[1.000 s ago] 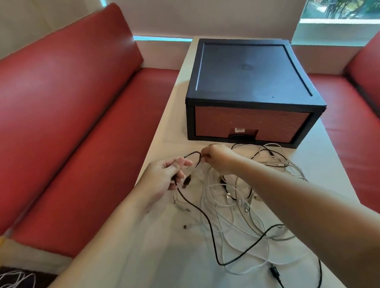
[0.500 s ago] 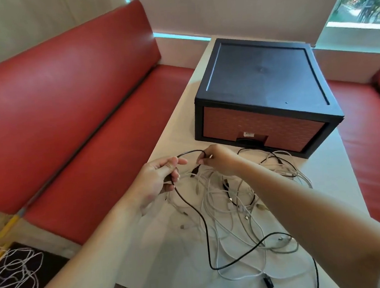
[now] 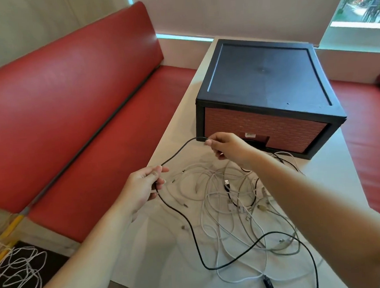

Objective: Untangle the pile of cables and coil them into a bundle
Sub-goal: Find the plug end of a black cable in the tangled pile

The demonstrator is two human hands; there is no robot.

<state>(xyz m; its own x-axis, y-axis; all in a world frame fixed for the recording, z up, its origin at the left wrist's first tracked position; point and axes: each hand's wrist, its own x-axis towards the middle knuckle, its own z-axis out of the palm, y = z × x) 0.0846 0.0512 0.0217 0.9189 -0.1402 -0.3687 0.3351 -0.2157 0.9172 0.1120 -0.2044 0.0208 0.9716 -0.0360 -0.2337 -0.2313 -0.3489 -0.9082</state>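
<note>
A tangled pile of white and black cables [image 3: 238,199] lies on the white table [image 3: 176,126]. One black cable [image 3: 178,152] runs taut between my two hands, above the table's left edge. My left hand [image 3: 142,185] pinches it between thumb and fingers near the table's left side. My right hand [image 3: 227,149] pinches its end higher up, just in front of the box. From my left hand the black cable drops and loops across the pile toward a black plug [image 3: 268,283] at the near edge.
A black box [image 3: 263,87] with a brick-patterned front stands at the back of the table. Red benches [image 3: 74,111] flank the table on both sides. More white cable [image 3: 18,268] lies on a dark mat on the floor at lower left.
My hands have moved apart. The right hand has risen toward the box and the stretch of black cable between them has grown longer.
</note>
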